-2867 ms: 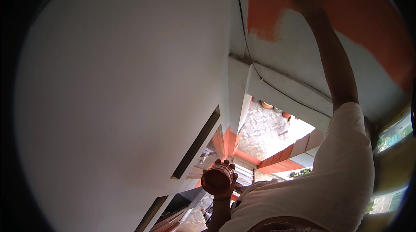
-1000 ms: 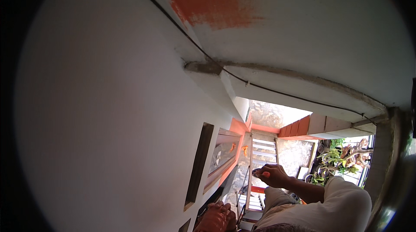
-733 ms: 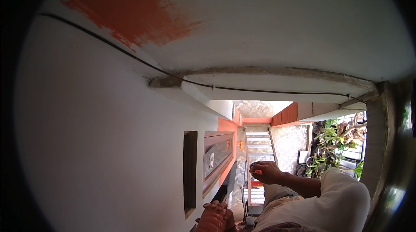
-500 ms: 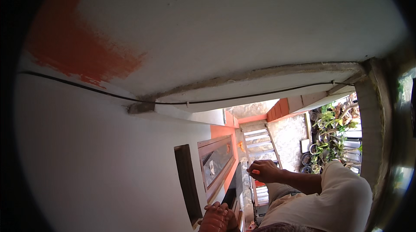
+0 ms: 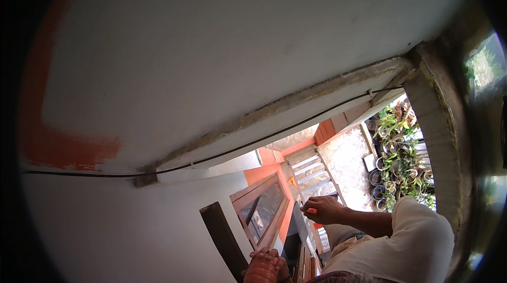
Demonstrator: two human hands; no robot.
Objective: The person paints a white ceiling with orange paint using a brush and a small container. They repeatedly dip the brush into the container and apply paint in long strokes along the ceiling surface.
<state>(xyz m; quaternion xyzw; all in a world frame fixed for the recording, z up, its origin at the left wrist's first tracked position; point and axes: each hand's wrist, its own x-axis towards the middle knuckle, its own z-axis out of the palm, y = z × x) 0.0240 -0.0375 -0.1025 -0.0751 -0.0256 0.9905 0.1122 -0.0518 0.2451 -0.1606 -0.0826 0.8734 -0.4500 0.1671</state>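
Note:
My right hand [image 5: 326,210] is closed in front of my white-sleeved arm, its fingers curled. A small bright orange patch [image 5: 312,210] shows at the fingers; whether it is paint or part of a held object I cannot tell. At the lower edge my left hand [image 5: 270,254] is wrapped round a ribbed, reddish-brown container [image 5: 261,271], its lower part cut off by the frame. Above both hands spreads a white painted surface [image 5: 227,45]. A band of orange paint [image 5: 74,148] with ragged brush edges runs along its left side, well away from either hand.
A black cable [image 5: 232,148] runs along a rough concrete ledge [image 5: 274,104]. Near my left hand are a dark narrow opening [image 5: 224,235] and a wood-framed window [image 5: 261,209]. Far below lie a slatted frame [image 5: 311,169] and potted plants [image 5: 398,161]. A concrete post [image 5: 446,109] stands right.
The view has turned, so the orange paint now sits farther left and the ledge slopes more steeply. Both hands keep nearly the same pose and place in the picture.

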